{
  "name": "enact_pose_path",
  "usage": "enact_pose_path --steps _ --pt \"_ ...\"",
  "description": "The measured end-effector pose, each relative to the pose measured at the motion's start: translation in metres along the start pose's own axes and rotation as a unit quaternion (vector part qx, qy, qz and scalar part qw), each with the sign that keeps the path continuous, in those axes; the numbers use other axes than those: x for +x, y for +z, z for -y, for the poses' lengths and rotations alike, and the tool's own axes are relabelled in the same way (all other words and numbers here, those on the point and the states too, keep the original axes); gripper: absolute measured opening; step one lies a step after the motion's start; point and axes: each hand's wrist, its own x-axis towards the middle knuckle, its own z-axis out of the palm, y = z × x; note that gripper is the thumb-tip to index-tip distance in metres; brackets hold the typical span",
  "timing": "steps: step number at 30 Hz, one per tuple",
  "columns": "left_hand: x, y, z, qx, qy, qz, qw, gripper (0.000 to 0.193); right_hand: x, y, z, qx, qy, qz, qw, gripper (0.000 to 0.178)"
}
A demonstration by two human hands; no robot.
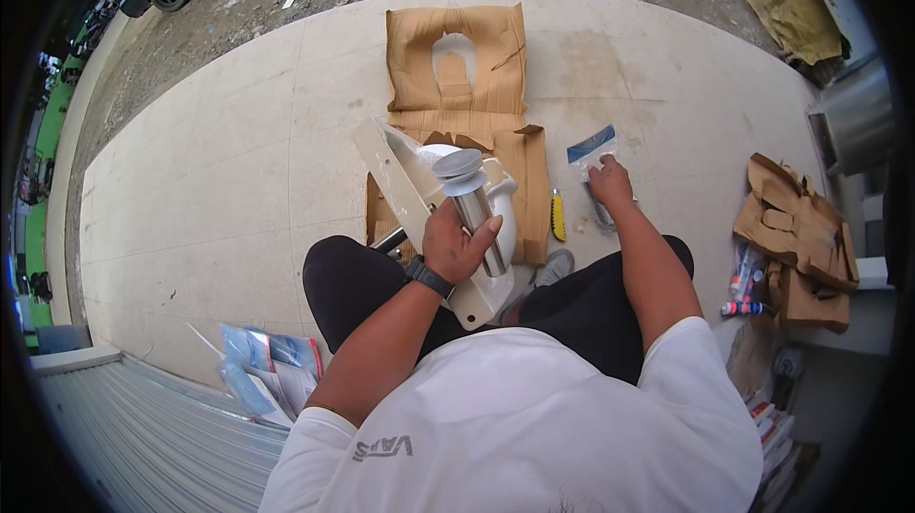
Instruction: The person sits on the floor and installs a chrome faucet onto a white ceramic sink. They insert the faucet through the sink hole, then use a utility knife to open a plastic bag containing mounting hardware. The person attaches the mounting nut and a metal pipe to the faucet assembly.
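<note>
At the centre of the frame, the person's left hand [457,244] is closed around a shiny metal tube [474,208] with a flared round cap, the fingers wrapped about its shaft and the thumb lying along one side. The tube stands tilted against a white ceramic fixture [481,227] that rests across the person's lap, partly on a flattened sheet of brown cardboard [457,70] spread on the pale concrete floor [210,189] toward the upper middle. A black watch [431,277] sits on the left wrist. Right of centre, the right hand [610,182] reaches down to the floor with its fingers curled over a small clear plastic bag with a blue top [591,146]; whether it actually grips the bag or only presses on it cannot be told. A yellow utility knife [558,215] lies on the floor between the fixture and the right hand, just beside the cardboard's edge. At the lower left lie some plastic-wrapped papers [267,365], and at the right edge sit torn cardboard pieces [801,236] with a few small tubes [743,294] beside them.
</note>
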Motion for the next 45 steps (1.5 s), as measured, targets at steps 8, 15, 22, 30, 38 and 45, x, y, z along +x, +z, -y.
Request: enact_pose_path --steps 8,15,22,30,38,45 --pt "0.001 0.001 -0.002 0.019 0.072 -0.051 0.996 0.065 -0.161 -0.023 0.132 0.448 -0.193 0.460 0.742 0.073" --pt "-0.004 0.003 0.008 -0.017 0.028 -0.083 0.996 0.065 -0.189 -0.025 0.136 0.450 -0.092 0.337 0.821 0.049" --pt "-0.001 -0.002 0.007 -0.106 0.028 -0.087 0.990 0.064 -0.171 -0.071 0.104 0.316 -0.110 0.377 0.864 0.042" --pt "0.004 -0.012 0.004 -0.043 0.021 -0.034 0.998 0.035 -0.153 -0.078 0.079 0.560 0.039 0.377 0.736 0.052" --pt "0.002 -0.006 -0.001 -0.088 -0.024 -0.033 0.995 0.031 -0.171 -0.090 0.085 0.499 0.031 0.315 0.807 0.041" --pt "0.005 -0.005 0.002 -0.084 -0.026 -0.059 0.994 0.029 -0.176 -0.106 0.098 0.440 -0.155 0.231 0.854 0.040"
